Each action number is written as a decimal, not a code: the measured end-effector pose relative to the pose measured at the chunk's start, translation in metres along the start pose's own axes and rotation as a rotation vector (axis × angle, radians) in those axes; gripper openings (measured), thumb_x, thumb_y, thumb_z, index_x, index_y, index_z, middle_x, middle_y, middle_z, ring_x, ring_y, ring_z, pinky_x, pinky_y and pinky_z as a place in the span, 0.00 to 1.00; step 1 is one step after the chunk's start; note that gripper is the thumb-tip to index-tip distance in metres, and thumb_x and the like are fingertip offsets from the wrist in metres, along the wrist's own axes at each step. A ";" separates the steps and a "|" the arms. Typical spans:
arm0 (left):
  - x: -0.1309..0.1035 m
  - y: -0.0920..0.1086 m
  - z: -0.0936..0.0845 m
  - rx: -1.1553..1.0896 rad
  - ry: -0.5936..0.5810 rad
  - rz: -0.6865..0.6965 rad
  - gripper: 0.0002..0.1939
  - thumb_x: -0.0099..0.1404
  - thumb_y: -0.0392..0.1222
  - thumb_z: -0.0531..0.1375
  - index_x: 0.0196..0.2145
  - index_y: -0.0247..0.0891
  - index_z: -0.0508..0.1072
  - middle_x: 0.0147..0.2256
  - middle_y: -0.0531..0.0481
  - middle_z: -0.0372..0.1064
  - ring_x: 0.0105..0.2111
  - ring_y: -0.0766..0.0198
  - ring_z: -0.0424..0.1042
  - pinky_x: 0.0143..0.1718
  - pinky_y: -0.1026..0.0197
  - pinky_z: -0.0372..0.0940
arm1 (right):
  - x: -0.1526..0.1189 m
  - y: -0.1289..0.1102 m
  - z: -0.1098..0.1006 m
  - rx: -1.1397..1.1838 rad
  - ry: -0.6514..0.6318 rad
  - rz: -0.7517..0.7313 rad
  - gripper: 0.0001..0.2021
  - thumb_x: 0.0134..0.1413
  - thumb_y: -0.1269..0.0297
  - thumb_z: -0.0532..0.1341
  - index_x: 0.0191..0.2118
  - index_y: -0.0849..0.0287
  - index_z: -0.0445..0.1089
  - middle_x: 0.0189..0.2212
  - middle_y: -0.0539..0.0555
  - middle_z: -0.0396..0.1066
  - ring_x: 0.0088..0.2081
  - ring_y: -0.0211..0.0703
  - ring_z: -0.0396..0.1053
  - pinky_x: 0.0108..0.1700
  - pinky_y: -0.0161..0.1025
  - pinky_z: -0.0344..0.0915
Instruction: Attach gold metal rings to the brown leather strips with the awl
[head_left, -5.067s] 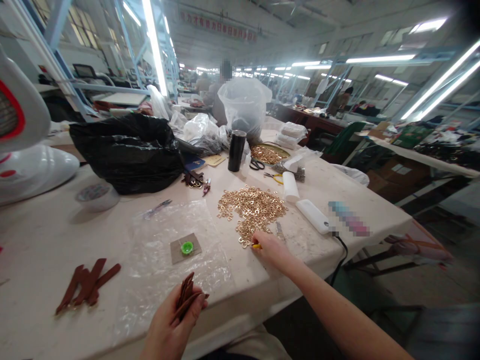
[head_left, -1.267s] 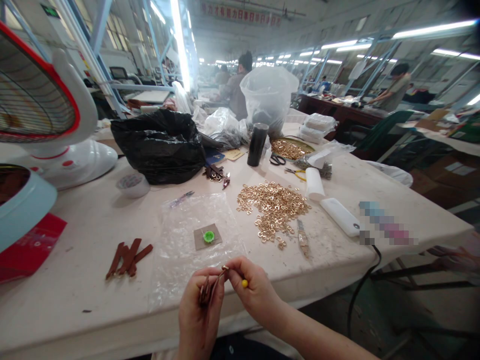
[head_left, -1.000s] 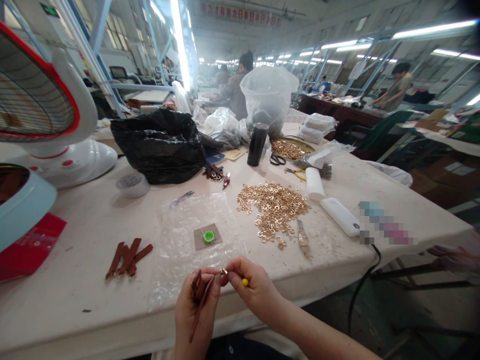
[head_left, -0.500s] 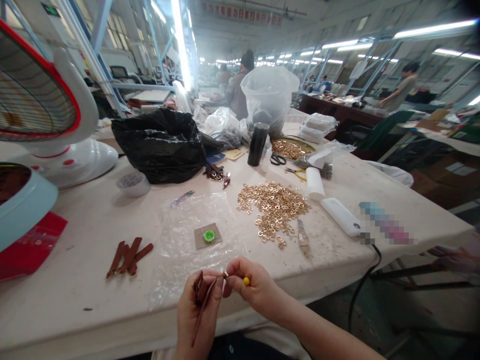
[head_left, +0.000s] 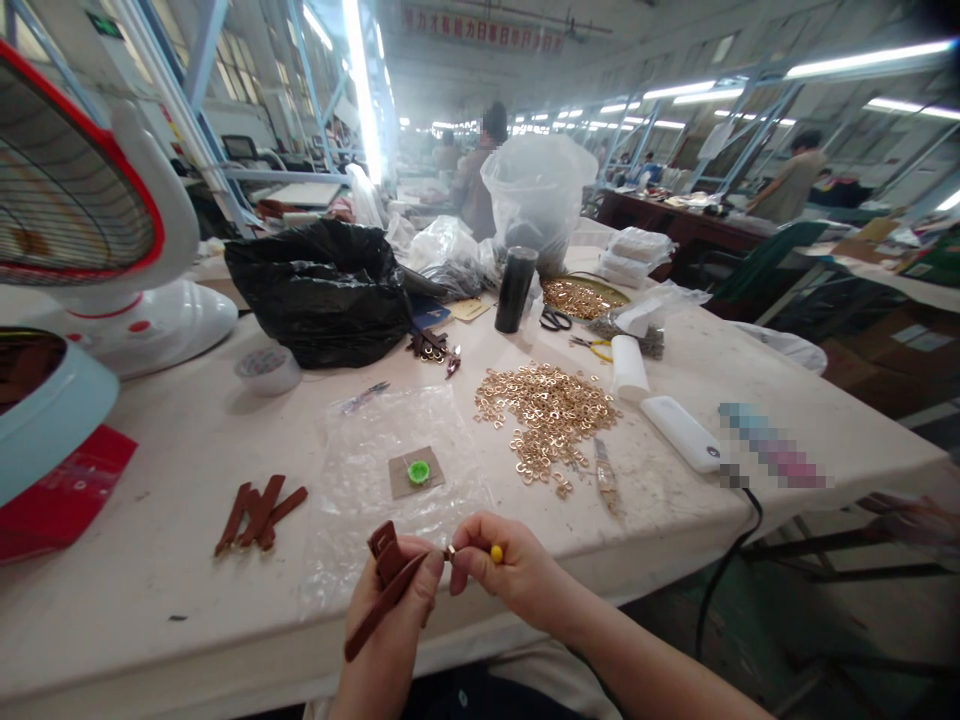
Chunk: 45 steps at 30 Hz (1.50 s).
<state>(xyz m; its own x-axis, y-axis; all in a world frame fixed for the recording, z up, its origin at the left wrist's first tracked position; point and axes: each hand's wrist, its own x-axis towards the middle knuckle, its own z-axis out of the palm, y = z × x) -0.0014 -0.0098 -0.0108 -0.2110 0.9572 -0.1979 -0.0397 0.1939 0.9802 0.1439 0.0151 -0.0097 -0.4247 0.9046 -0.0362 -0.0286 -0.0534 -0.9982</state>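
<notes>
Brown straps point(head_left: 385, 605) in my left hand point(head_left: 403, 622), flat, narrow, fanned apart; one slants back toward me, another sticks up, slotted end showing. Gold ring point(head_left: 450, 553) at strap's far tip, between both hands. Yellow-ended tool point(head_left: 496, 554) in my right hand point(head_left: 511, 580), mostly hidden.

Factory workshop, tube lights point(head_left: 362, 90), lettered banner point(head_left: 480, 28), worktable point(head_left: 180, 430)

strips point(head_left: 259, 512): left of plastic sheet point(head_left: 360, 440) | ring pile point(head_left: 551, 405): right of sheet (cylinder point(head_left: 516, 290) behind pile) | bin bag point(head_left: 315, 295): behind sheet
</notes>
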 end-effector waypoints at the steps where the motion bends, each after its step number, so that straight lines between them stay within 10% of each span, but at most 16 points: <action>1: -0.001 0.000 0.001 -0.022 -0.008 -0.023 0.13 0.50 0.50 0.63 0.25 0.38 0.67 0.17 0.60 0.59 0.15 0.71 0.55 0.16 0.68 0.52 | 0.000 -0.001 0.000 0.016 -0.007 0.007 0.13 0.53 0.53 0.57 0.30 0.59 0.62 0.21 0.49 0.69 0.23 0.34 0.63 0.29 0.32 0.59; 20: 0.003 -0.007 -0.002 0.057 -0.028 0.112 0.11 0.50 0.47 0.63 0.23 0.38 0.69 0.25 0.54 0.66 0.20 0.69 0.61 0.17 0.67 0.53 | 0.004 0.006 0.001 -0.008 -0.014 0.058 0.07 0.50 0.62 0.58 0.28 0.59 0.60 0.19 0.46 0.66 0.22 0.33 0.64 0.27 0.31 0.60; 31: 0.000 0.008 0.003 -0.005 -0.085 -0.176 0.15 0.52 0.52 0.61 0.29 0.37 0.66 0.13 0.62 0.55 0.15 0.73 0.52 0.16 0.69 0.49 | 0.005 0.000 0.000 -0.249 0.044 -0.019 0.02 0.50 0.68 0.55 0.28 0.58 0.61 0.20 0.45 0.64 0.22 0.33 0.61 0.26 0.30 0.57; 45: -0.006 0.019 0.000 0.018 -0.095 -0.155 0.15 0.48 0.50 0.62 0.25 0.36 0.67 0.12 0.63 0.52 0.14 0.74 0.50 0.17 0.69 0.46 | 0.001 0.007 0.000 -0.188 0.128 -0.166 0.17 0.46 0.48 0.60 0.25 0.58 0.64 0.18 0.46 0.59 0.20 0.34 0.54 0.23 0.32 0.54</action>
<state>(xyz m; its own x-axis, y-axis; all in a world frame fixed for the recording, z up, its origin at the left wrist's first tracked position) -0.0013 -0.0115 0.0087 -0.1102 0.9315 -0.3467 -0.0469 0.3436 0.9379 0.1431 0.0161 -0.0163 -0.3101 0.9411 0.1346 0.0848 0.1684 -0.9821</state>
